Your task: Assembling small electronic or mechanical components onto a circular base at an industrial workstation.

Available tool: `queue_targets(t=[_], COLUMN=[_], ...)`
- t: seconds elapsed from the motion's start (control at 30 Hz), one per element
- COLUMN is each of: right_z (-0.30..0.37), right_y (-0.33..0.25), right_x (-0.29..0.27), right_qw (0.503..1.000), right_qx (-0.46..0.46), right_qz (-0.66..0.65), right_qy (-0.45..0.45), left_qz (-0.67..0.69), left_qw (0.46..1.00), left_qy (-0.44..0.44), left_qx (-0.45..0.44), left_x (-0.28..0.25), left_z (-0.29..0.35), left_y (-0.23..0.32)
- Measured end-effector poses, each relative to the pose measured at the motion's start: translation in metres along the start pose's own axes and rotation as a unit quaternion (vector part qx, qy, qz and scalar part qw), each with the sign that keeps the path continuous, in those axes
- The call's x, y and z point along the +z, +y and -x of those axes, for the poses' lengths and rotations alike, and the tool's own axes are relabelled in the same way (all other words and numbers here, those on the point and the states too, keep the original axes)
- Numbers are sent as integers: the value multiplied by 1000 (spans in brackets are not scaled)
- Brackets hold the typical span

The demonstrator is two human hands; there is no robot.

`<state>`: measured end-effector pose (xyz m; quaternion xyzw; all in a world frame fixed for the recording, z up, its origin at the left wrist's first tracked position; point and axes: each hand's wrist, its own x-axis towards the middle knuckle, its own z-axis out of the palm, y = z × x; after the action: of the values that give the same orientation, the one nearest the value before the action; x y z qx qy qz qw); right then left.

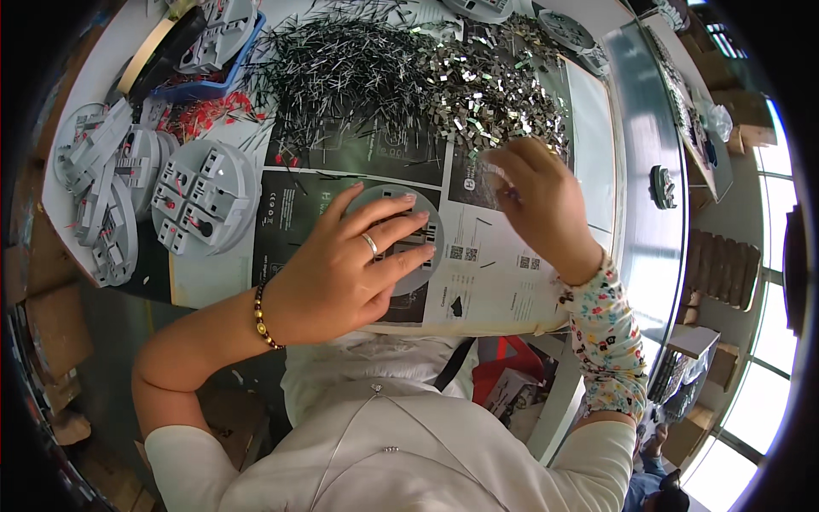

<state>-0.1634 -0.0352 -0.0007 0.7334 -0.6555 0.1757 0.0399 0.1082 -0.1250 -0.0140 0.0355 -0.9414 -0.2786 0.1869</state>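
Note:
My left hand (345,264) lies with its fingers spread across a round grey plastic base (433,213) on the table, partly covering it. Dark slots and light inserts show on the base beside my fingertips. My right hand (542,200) is raised to the right of the base, at the near edge of a heap of small shiny metal pieces (490,90). Its fingers are curled together and slightly blurred, and whatever may be between them cannot be made out. Left of that heap spreads a pile of thin black pins or wires (345,68).
Several more round grey bases (205,200) are stacked at the left, some with red and black parts. Behind them stand a blue bin (213,88) and scattered red pieces (209,115). Printed sheets (503,273) cover the tabletop. A person (657,486) shows at the lower right.

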Motion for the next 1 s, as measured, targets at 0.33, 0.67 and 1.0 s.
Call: queue_targets(t=[0.33, 0.67, 1.0], right_z=[-22, -9, 19], right_y=[1, 4, -8], right_x=[14, -21, -8], right_qw=[988, 949, 997], right_qx=[31, 172, 73], right_qz=[147, -253, 8], right_qy=[-28, -71, 8], left_qz=[-68, 50, 63], left_qw=[996, 992, 988], left_qy=[56, 104, 116], left_qx=[-18, -42, -78], left_x=[8, 18, 20], left_z=[-6, -8, -10], left_y=[14, 1, 5])
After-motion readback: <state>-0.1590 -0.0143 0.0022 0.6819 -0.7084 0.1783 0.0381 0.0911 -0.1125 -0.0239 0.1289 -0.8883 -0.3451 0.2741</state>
